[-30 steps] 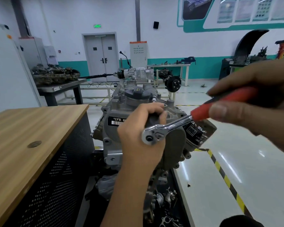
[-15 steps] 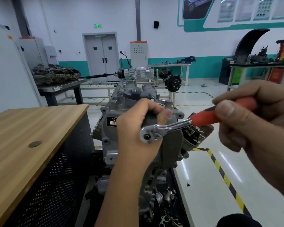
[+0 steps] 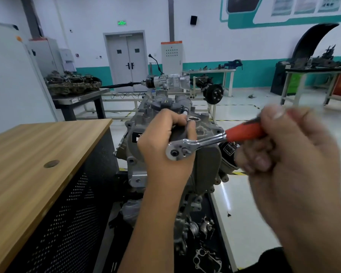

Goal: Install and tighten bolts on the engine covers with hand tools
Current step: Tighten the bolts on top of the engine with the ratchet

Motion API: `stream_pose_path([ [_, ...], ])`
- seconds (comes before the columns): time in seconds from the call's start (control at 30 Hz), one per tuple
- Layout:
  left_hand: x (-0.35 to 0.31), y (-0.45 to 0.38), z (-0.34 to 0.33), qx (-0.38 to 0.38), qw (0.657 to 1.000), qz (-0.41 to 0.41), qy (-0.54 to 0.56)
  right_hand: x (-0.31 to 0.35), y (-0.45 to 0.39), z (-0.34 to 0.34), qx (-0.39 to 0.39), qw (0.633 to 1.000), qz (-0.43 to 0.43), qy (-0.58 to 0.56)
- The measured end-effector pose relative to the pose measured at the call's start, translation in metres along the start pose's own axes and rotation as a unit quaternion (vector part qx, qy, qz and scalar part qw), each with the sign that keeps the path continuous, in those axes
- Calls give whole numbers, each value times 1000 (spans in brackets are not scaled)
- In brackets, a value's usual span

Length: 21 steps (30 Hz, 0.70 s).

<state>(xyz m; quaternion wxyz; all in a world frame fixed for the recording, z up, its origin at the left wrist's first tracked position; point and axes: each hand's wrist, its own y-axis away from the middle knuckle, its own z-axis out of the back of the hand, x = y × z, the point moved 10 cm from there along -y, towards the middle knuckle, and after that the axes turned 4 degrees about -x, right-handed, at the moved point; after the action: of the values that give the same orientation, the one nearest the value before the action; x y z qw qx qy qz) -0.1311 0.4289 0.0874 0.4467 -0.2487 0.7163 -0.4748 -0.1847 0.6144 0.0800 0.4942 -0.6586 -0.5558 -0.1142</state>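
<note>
Ratchet wrench [image 3: 197,143] is rigid steel, moderately weighty, chrome shank likely slick; best held at the red rubber grip for leverage, with the head steadied from behind; judged from look only. Looks: polished chrome head with small round drive centre and direction lever, narrow shank, red handle with black end; handle end motion-blurred. Position: frame centre, head at 9 o'clock of the handle, lying across the front of the grey engine cover [image 3: 207,166]; bolt and socket under the head hidden, cannot tell seating. Right hand [image 3: 287,154] wrapped closed around the red handle at 3 o'clock, thumb on top, blurred. Left hand [image 3: 161,146] curled shut over the cover's upper edge, fingers hooked behind, palm backing the wrench head. Engine cover: cast grey metal, stiff, heavy, ringed with bolt bosses, white label partly covered. Wooden bench [image 3: 37,160] at 9 o'clock, apart from engine.
</note>
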Motion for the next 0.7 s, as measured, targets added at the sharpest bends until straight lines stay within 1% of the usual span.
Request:
stream_pose_path([
  [0.03,1,0,1,-5,1000,18,7,-18,14,0,-21,998,-43,-34],
  [0.07,2,-1,1,-6,999,37,17,-41,31,0,-42,990,-108,-80],
  [0.1,3,-1,0,1,998,53,25,-68,51,0,-64,971,-186,-134],
  [0.13,3,0,-3,14,997,66,29,-92,71,-3,-79,944,-258,-190],
  [0.17,1,1,-5,24,997,74,30,-108,86,-10,-77,914,-312,-249],
  [0.2,0,1,-7,31,996,77,31,-114,92,-18,-79,887,-345,-295],
  [0.23,-1,2,-7,35,996,78,31,-113,90,-20,-86,875,-351,-323],
  [0.27,1,2,-7,35,995,83,37,-106,81,-19,-94,876,-337,-333],
  [0.33,6,4,-10,43,993,97,52,-80,51,-11,-96,904,-268,-320],
  [0.37,7,6,-11,48,992,101,54,-61,34,-12,-75,924,-218,-305],
  [0.4,6,7,-13,50,992,103,55,-46,24,-18,-55,943,-185,-271],
  [0.47,7,13,-20,57,986,135,77,-39,22,-26,-54,976,-155,-142],
  [0.53,23,21,-26,59,961,228,143,-50,33,-32,-65,986,-153,-16],
  [0.57,31,24,-27,60,954,251,155,-58,40,-32,-72,985,-153,21],
  [0.6,31,24,-27,63,955,244,155,-62,43,-32,-89,982,-162,41],
  [0.63,27,23,-26,70,963,215,147,-67,44,-30,-105,979,-168,40],
  [0.7,12,18,-17,48,990,102,84,-68,42,-26,-139,973,-184,16],
])
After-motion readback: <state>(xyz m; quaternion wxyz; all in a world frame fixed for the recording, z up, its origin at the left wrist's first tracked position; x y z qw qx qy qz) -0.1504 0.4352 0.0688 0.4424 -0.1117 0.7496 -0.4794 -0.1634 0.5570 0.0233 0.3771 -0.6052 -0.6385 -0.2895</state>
